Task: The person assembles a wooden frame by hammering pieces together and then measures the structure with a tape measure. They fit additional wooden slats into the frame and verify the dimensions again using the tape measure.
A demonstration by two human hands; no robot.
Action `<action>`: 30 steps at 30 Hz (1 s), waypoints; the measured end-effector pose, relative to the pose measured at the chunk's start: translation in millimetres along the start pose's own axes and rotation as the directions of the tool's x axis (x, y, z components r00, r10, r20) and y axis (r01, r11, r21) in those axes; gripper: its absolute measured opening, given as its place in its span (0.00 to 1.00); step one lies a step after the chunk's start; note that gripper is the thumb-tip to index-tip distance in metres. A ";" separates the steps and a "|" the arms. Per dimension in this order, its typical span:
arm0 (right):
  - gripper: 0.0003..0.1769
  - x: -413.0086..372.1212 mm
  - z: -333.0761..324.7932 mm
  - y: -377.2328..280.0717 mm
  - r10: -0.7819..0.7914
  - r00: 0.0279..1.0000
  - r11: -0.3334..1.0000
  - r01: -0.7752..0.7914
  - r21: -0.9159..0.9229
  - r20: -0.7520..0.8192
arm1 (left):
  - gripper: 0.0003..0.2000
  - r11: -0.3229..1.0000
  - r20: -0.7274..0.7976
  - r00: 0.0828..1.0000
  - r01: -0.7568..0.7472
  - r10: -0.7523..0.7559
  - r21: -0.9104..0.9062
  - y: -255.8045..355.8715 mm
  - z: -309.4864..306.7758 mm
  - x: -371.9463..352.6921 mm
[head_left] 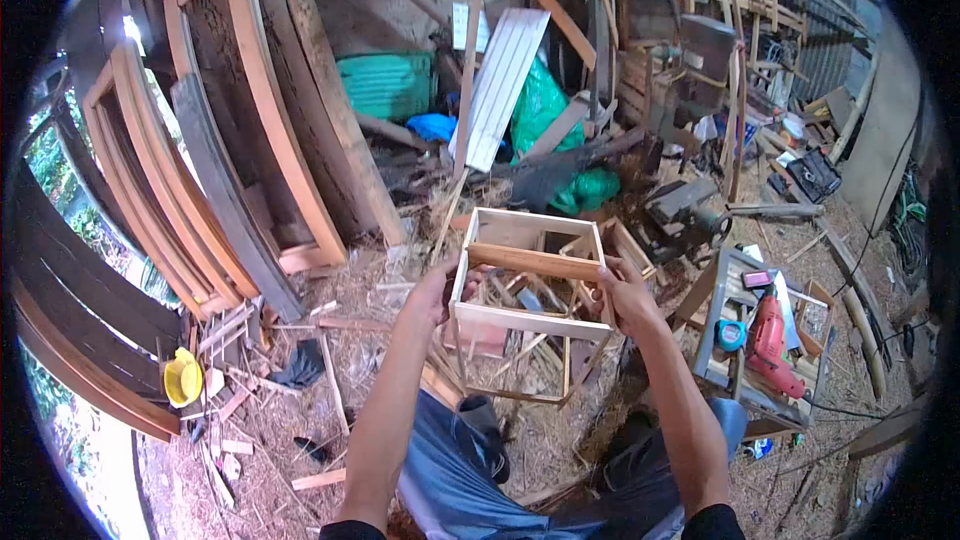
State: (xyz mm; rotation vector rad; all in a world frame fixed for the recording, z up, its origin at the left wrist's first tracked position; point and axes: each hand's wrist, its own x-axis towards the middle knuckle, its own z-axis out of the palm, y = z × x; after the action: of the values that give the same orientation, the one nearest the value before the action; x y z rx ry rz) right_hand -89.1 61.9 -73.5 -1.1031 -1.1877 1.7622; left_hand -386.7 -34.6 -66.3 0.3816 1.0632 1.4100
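Between my hands is a small open wooden box frame (530, 319), made of pale slats and thin legs, held up in front of my knees. A browner wooden crosspiece (535, 259) spans its upper part. My left hand (434, 292) grips the frame's left side, its fingers partly hidden behind the wood. On the opposite side, my right hand (628, 296) is closed around the edge near the end of the crosspiece. Through the open frame, wood offcuts on the ground show.
At right, a low wooden stand (716, 312) bears a red power drill (769, 342), a teal tape measure (731, 335) and a saw blade (785, 312). Tall wooden frames (260, 90) lean at left. A yellow bowl (183, 378) lies near them. Scraps and shavings cover the ground.
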 end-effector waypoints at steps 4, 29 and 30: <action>0.17 -5.8 -24.1 -45.3 -0.080 0.979 0.994 0.065 0.087 0.185 | 0.18 0.983 -0.037 0.999 -0.031 0.039 0.183 28.3 33.6 -3.6; 0.23 -25.4 -76.3 -59.9 -0.233 0.972 0.925 0.222 0.308 -0.001 | 0.13 0.928 0.013 0.992 -0.123 0.127 0.352 2.2 117.2 24.7; 0.23 -25.2 -78.8 -61.6 -0.233 0.973 0.928 0.221 0.299 0.005 | 0.14 0.912 -0.032 0.993 -0.095 0.118 0.400 7.4 111.8 28.3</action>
State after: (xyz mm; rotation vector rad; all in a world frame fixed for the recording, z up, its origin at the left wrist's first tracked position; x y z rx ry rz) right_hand -0.7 83.4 -25.1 -0.7259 -0.9887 1.7191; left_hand -309.6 33.0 -13.1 0.7080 1.3979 1.3001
